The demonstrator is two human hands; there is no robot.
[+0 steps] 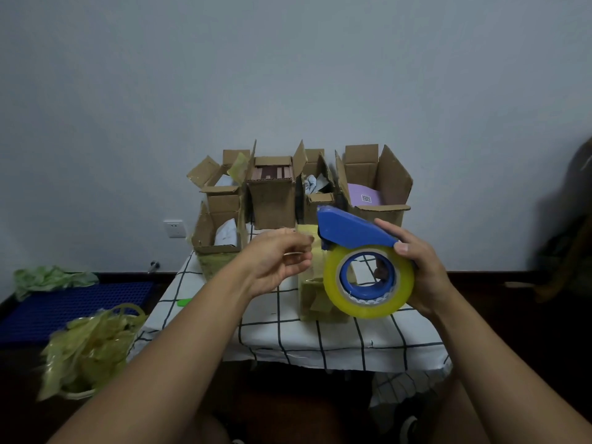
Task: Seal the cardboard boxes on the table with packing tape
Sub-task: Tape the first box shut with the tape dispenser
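Right hand (419, 267) wrapped round blue tape dispenser (352, 230), yellowish tape roll (368, 283) mounted on it, held up above near-right part of surface (278, 328) with checked cloth. Left hand (278, 261) just left of dispenser, fingers loosely curled; can't tell if it's pinching tape end, bit blurry. Open cardboard boxes (272, 193) lined up at far edge of surface, flaps up. Far-right box shows purple sheet (365, 194) with QR code, no readable text. Tape-wrapped box (315, 290) sits behind roll. Wad of used tape (86, 347) near left, off surface.
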